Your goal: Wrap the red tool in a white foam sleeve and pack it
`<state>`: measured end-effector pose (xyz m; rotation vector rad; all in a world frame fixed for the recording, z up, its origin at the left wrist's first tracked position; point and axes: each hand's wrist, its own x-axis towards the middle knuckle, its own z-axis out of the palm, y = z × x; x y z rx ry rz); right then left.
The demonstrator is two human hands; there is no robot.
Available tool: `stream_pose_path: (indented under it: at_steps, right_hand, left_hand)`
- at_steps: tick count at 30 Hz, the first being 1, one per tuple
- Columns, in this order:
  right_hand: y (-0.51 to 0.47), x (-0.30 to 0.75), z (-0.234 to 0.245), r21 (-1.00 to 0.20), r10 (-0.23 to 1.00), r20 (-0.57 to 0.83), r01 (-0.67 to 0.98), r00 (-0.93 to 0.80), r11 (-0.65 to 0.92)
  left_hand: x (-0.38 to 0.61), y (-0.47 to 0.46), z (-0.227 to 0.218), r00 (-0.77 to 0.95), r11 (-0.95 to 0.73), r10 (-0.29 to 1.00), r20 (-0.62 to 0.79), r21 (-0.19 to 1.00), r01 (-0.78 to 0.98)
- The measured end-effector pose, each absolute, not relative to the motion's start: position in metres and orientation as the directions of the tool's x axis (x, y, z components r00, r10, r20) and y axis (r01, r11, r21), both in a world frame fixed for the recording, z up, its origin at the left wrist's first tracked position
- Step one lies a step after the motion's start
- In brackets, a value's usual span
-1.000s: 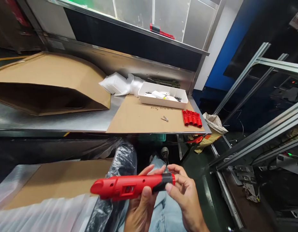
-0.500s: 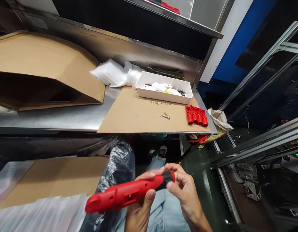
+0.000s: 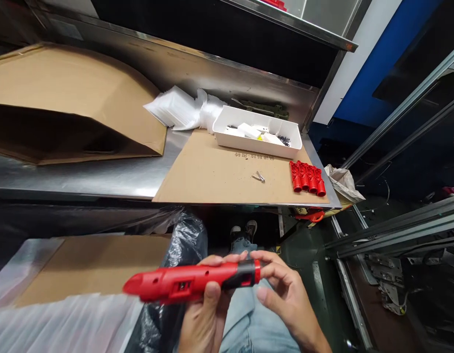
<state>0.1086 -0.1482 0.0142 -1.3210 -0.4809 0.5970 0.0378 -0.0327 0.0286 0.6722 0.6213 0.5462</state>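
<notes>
A long red plastic tool body [image 3: 175, 283] with a black collar at its right end lies level above my lap. My left hand [image 3: 204, 318] grips it from below near the middle, thumb up on its front. My right hand [image 3: 285, 294] pinches the black-and-red end with its fingertips. On the bench beyond, a row of several red parts [image 3: 307, 177] lies on a cardboard sheet [image 3: 215, 176], with two small metal pieces [image 3: 259, 176] beside them.
A white tray [image 3: 258, 142] of small parts stands at the back of the steel bench [image 3: 83, 179], next to clear plastic bags [image 3: 182, 110]. A big cardboard box [image 3: 65, 108] lies open at left. Cardboard and black plastic sit by my knees; aluminium framing runs at right.
The red tool has been tipped back to level and turned a little about its length. My right fingers stay on its black end. The view shifted slightly.
</notes>
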Motion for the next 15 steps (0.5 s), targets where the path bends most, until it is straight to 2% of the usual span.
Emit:
stream_pose_path:
  at_steps: [2, 4, 8, 12, 15]
  right_hand:
    - [-0.150, 0.106, 0.014, -0.996, 0.604, -0.018, -0.070, 0.797, 0.063]
    - [-0.150, 0.102, 0.013, -1.000, 0.561, -0.008, -0.019, 0.828, 0.015]
    - [-0.142, 0.092, 0.007, -1.000, 0.506, 0.027, 0.029, 0.862, 0.004]
    - [-0.131, 0.082, 0.003, -0.997, 0.483, 0.056, 0.078, 0.874, -0.026]
    - [-0.125, 0.074, 0.003, -0.987, 0.365, 0.097, 0.137, 0.926, -0.085]
  left_hand:
    - [0.039, -0.027, 0.029, 0.717, 0.762, 0.558, -0.417, 0.600, -0.244]
    - [0.039, -0.024, 0.025, 0.734, 0.803, 0.516, -0.441, 0.547, -0.236]
    - [0.034, -0.022, 0.011, 0.781, 0.877, 0.410, -0.472, 0.440, -0.194]
    - [0.033, -0.024, 0.001, 0.763, 0.884, 0.412, -0.499, 0.422, -0.201]
    - [0.034, -0.027, 0.001, 0.737, 0.884, 0.412, -0.536, 0.431, -0.180]
